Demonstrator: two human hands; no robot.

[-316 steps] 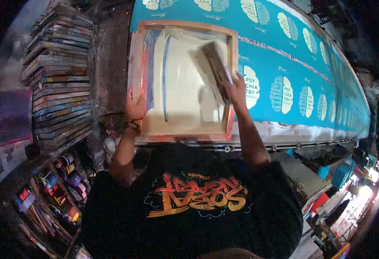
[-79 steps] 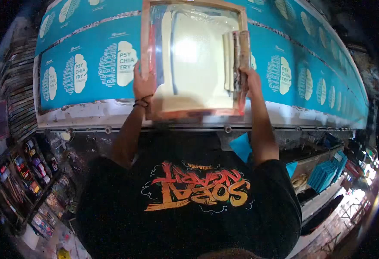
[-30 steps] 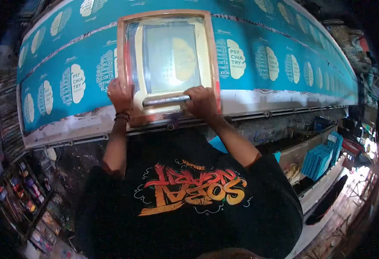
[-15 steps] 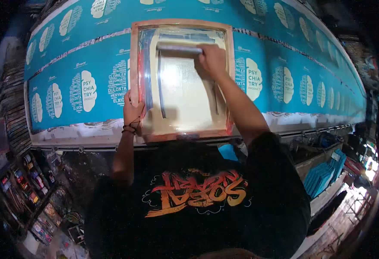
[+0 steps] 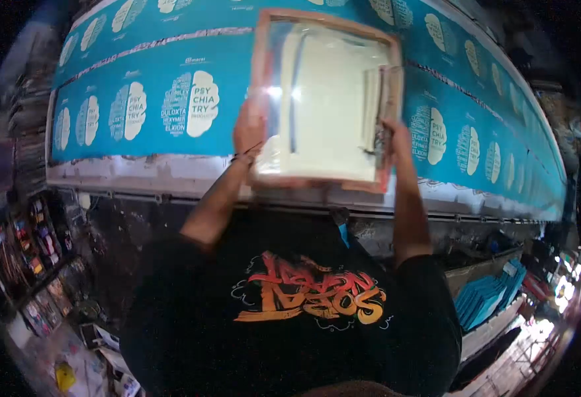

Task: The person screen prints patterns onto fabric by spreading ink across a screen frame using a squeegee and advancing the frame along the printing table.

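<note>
Wood-brown rails, reddened along the lower edge, form the screen frame (image 5: 330, 22), which is over the near side of the table (image 5: 138, 169), above the teal printed sheets (image 5: 151, 66). Blur hides whether its underside touches them or hangs just clear. The left hand (image 5: 249, 126) grasps the left rail below its middle; the right hand (image 5: 398, 137) is closed on the right rail's lower half, beside the squeegee (image 5: 373, 109). Whether its fingers also pin the squeegee, I cannot tell.

Rigid and moderately light, the screen frame should carry well by its two side rails, held level at matching heights so that neither end dips. Its mesh (image 5: 280, 66) looks taut and thin, likely the fragile part, so fingers belong on the wood only. The cream paste (image 5: 333, 112) spread across it has a wet shine; it probably flows slowly when tilted and would make any smeared rail slippery. The squeegee stands along the inside of the right rail, apparently loose, and could slide or topple with a jolt. Its wooden back seems the drier place to take hold, well away from the coated blade.
</note>
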